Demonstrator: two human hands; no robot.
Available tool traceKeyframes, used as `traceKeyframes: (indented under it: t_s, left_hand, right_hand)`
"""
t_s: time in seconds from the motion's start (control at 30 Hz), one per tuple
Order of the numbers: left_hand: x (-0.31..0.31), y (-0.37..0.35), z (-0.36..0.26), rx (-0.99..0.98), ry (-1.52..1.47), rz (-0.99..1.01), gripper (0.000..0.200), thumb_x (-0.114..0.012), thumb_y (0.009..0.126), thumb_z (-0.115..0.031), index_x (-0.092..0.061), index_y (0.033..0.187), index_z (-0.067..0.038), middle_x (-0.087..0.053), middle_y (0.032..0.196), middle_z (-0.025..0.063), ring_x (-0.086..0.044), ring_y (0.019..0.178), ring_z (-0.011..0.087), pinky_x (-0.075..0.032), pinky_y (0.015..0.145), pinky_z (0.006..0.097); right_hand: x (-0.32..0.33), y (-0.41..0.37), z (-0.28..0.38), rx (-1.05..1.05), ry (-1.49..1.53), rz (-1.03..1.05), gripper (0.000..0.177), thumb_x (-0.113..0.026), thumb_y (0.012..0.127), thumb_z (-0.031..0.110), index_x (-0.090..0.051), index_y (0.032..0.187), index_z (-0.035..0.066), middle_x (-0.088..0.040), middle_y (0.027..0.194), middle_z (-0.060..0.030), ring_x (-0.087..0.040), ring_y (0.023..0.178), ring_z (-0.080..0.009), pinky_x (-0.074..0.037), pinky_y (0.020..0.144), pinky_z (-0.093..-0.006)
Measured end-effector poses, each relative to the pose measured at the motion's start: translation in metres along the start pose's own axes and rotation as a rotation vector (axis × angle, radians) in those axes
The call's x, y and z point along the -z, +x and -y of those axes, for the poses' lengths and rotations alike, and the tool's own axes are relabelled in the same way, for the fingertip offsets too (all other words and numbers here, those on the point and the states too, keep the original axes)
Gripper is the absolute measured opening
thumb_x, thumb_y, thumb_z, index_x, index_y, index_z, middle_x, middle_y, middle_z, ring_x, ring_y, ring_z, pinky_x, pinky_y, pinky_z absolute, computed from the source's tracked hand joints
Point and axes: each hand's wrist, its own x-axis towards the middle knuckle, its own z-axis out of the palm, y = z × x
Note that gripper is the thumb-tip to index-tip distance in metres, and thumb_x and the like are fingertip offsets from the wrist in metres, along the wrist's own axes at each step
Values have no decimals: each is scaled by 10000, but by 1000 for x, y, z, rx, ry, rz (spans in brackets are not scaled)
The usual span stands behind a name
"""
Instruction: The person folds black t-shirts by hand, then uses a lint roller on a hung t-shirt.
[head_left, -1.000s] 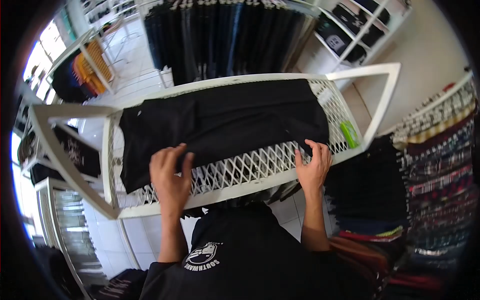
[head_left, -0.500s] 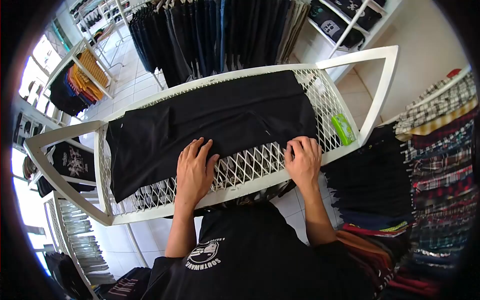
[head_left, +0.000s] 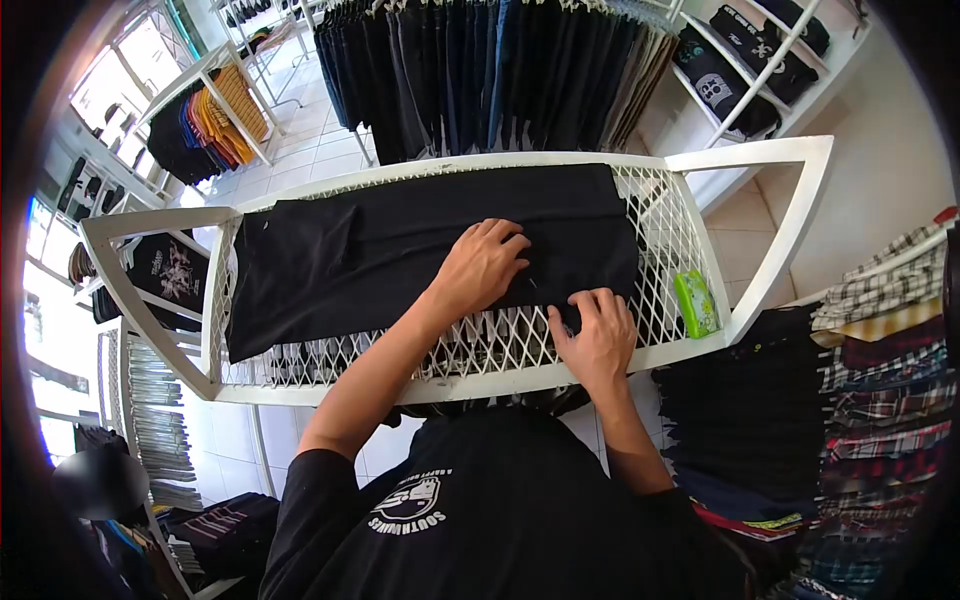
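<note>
A black garment lies spread lengthwise over a white metal mesh rack, with a few creases towards its left part. My left hand rests on the cloth right of its middle, its fingers bent and apart. At the near edge of the garment, towards the right, my right hand has its thumb and fingers around a bit of the black cloth. A green packet lies on the mesh at the right end of the rack, beyond the garment's edge.
Hanging trousers stand behind the rack. Folded black clothes fill shelves at the upper right. Plaid shirts hang at the right, and yellow and orange clothes at the upper left. A blurred round shape shows at the lower left.
My left hand has moved right and farther onto the garment. My right hand has closed on the cloth's near edge. The view has shifted, and the garment's near left edge lies straighter.
</note>
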Motion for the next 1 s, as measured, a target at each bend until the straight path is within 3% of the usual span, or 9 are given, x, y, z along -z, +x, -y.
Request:
traceKeyframes:
  t_s: [0.1, 0.27, 0.47, 0.6, 0.67, 0.8, 0.87, 1.0]
  left_hand:
    - [-6, 6, 2, -90, -29, 24, 195, -687, 911, -143, -652, 1061, -24, -654, 1066, 134, -617, 1040, 328, -481, 948, 420]
    - [-9, 3, 0, -35, -155, -44, 97, -631, 954, -115, -604, 966, -23, -616, 913, 124, -593, 897, 338, -467, 851, 422]
    - [-5, 4, 0, 56, -234, -37, 129, -571, 965, -107, -642, 1043, -32, -626, 935, 126, -601, 916, 315, -466, 889, 409]
    - [-4, 2, 6, 6, -220, -73, 207, -575, 946, -152, -652, 1094, -30, -627, 946, 139, -598, 933, 321, -446, 931, 429]
    - [-1, 2, 6, 63, -219, -26, 268, -586, 923, -207, -650, 1111, -28, -629, 957, 145, -590, 961, 329, -417, 986, 449]
    - [4, 3, 2, 85, -187, -13, 338, -565, 950, -259, -638, 1181, -23, -614, 1034, 144, -569, 1027, 324, -375, 1032, 460]
    - [6, 6, -3, 37, -137, -254, 339, -639, 912, -253, -647, 1168, -31, -628, 1077, 126, -582, 1019, 325, -394, 1030, 467]
    - [7, 10, -11, -5, -42, -328, 352, -690, 892, -226, -651, 1187, -39, -623, 1119, 122, -584, 1041, 316, -405, 1016, 462]
  right_hand:
    - [4, 1, 4, -20, 30, -32, 280, -799, 797, 321, -671, 898, 93, -593, 898, -54, -596, 848, -264, -471, 741, -411]
    - [9, 0, 8, -77, 17, -7, 277, -800, 785, 292, -667, 920, 90, -598, 909, -52, -599, 854, -266, -461, 752, -405]
    - [7, -8, -1, 62, 28, 18, 204, -758, 796, 169, -638, 936, 83, -612, 888, -57, -588, 846, -274, -452, 734, -421]
    - [24, 6, -9, 55, 149, 1, 149, -673, 881, 78, -644, 1022, 40, -651, 914, -105, -613, 850, -315, -469, 744, -442]
    - [31, 23, -18, -6, 189, -140, 165, -624, 943, 57, -640, 1103, 18, -671, 970, -141, -640, 864, -338, -494, 752, -445]
    - [29, 73, -44, 22, 210, -265, 225, -610, 997, 106, -623, 1199, 8, -689, 998, -171, -671, 870, -354, -522, 733, -428]
    - [25, 104, -54, -56, 301, -212, 244, -655, 981, 153, -632, 1198, 43, -701, 960, -163, -682, 838, -350, -525, 706, -423]
    - [-3, 159, -83, 8, 281, -193, 260, -669, 977, 235, -638, 1181, 77, -704, 929, -159, -689, 812, -354, -529, 686, -434]
